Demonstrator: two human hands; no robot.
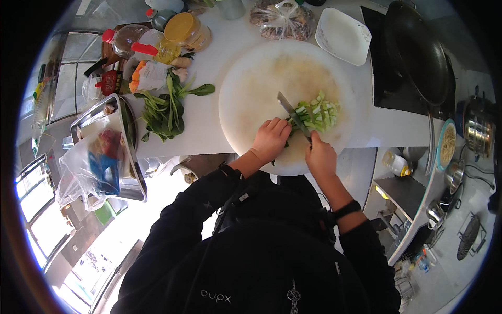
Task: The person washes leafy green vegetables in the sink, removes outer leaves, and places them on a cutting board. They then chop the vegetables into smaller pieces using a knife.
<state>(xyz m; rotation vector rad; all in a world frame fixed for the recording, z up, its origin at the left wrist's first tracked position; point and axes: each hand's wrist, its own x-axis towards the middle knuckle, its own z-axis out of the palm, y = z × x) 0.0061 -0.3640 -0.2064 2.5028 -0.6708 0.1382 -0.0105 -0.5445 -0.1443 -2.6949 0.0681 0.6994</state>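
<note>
My right hand (321, 157) is closed around the handle of a kitchen knife (292, 110), its blade pointing up and to the left across green stalks. Cut leafy greens (323, 114) lie in a pile to the blade's right, pale stalk pieces outermost. Just left of the blade, my left hand (271, 137) grips the uncut greens, with a few dark leaves showing beneath it. All of this rests on a large round white cutting board (251, 82) with brownish stains. More whole leafy greens (166, 114) lie on the counter, left of the board.
Behind the board are a tied plastic bag of food (282, 19) and a white dish (343, 37). A wok (417, 51) sits on the black cooktop (378, 82) at right. Bottles and a yellow-lidded jar (188, 31) stand at left, near a metal tray (131, 157) holding bags.
</note>
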